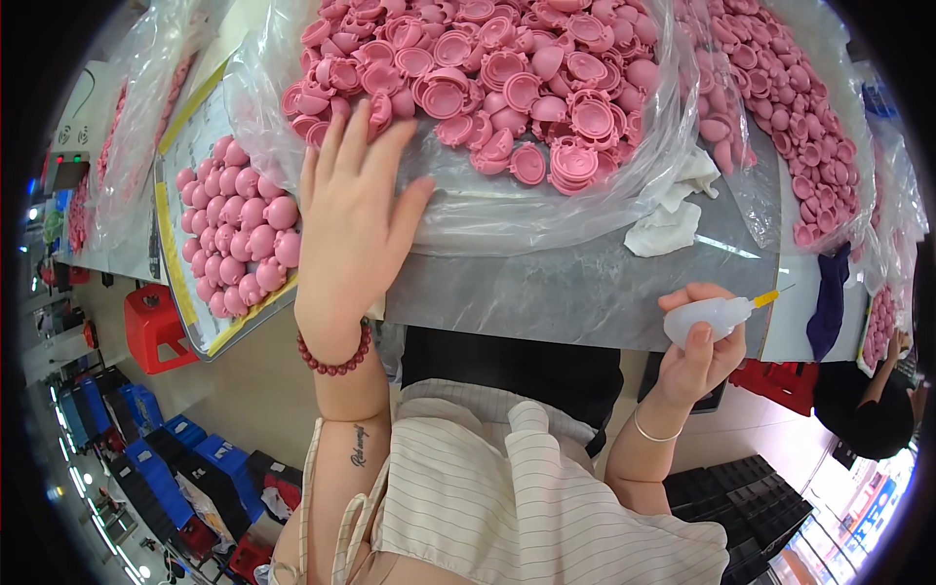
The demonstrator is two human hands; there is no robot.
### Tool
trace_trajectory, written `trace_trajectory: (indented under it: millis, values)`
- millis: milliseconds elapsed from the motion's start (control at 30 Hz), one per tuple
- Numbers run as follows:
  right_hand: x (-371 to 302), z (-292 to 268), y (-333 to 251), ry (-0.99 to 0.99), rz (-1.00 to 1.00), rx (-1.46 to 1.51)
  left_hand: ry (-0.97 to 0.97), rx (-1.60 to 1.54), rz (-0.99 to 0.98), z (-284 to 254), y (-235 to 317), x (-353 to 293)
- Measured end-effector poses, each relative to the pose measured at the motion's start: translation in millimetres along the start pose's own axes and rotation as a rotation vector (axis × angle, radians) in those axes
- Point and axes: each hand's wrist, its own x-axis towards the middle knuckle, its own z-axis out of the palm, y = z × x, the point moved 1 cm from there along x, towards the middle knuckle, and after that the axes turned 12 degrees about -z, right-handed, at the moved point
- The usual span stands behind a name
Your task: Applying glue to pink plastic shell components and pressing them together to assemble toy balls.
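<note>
My left hand (353,200), palm down with fingers stretched and thumb apart, reaches to the near left edge of a heap of pink hollow plastic half-shells (507,68). Its fingertips touch or lie just over the nearest shells; nothing shows in its grasp. In my right hand (704,356), over the table's front edge, is a white squeeze bottle (707,320) with a yellow needle tip (765,299) pointing right. Left of my left hand, a tray (222,341) edged in yellow holds several rounded pink pieces (232,224), closely packed.
Clear plastic sheeting (507,224) lies under and around the heap on the grey table (526,292). Crumpled white tissue (663,231) sits to the right. Beyond it lie more pink shells (780,117) and a dark cloth (829,302). A red stool (154,327) stands on the left floor.
</note>
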Motion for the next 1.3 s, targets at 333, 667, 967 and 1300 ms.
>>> trace_trajectory:
  millis: [333,667,967,1300]
  values:
    - [4.9,8.6,-10.3,-0.082,0.053,-0.054,0.036,-1.163,-0.125,-9.6,22.8,-30.7]
    - [-23.0,32.8,-27.2,-0.196,0.272,0.864,-0.453,-1.612,-0.244,28.7,75.8,-74.1]
    - [-11.9,30.5,-32.9,-0.336,0.227,0.673,-0.504,-1.578,-0.181,30.1,75.2,-81.3]
    - [3.8,10.3,-32.8,-0.071,-0.215,0.171,-0.829,-2.029,-0.46,28.7,74.0,-85.3]
